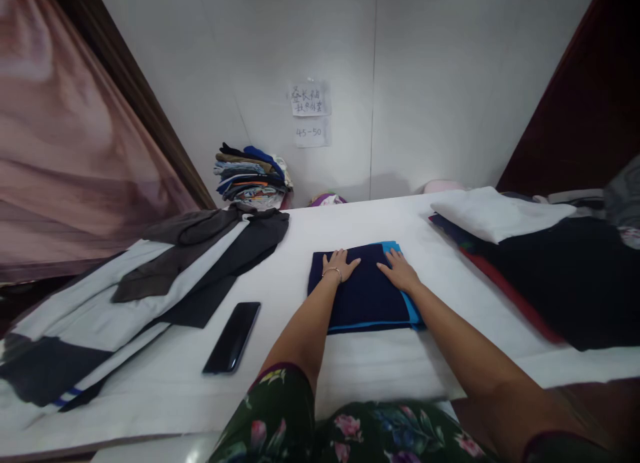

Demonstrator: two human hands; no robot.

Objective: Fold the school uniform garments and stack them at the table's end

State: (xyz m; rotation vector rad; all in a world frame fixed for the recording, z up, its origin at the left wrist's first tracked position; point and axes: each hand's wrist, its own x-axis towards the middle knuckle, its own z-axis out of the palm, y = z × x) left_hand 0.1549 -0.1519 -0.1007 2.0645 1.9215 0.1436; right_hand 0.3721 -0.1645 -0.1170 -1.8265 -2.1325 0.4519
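Observation:
A folded navy garment [370,293] with bright blue edges lies on the white-covered table [295,383] in front of me. My left hand [340,266] rests flat on its upper left part, fingers spread, a thin bracelet at the wrist. On the upper right part, where the blue strip shows, my right hand [399,271] lies flat with its fingers apart. Both palms press down on the cloth and neither grasps it. What kind of garment it is cannot be told while folded.
A black phone [232,338] lies left of the garment. Grey and white clothes [165,276] spread over the table's left side. Dark and white clothes [565,276] are heaped at the right. Behind stands a stack of folded clothes [253,176] by the wall with paper notes [311,113].

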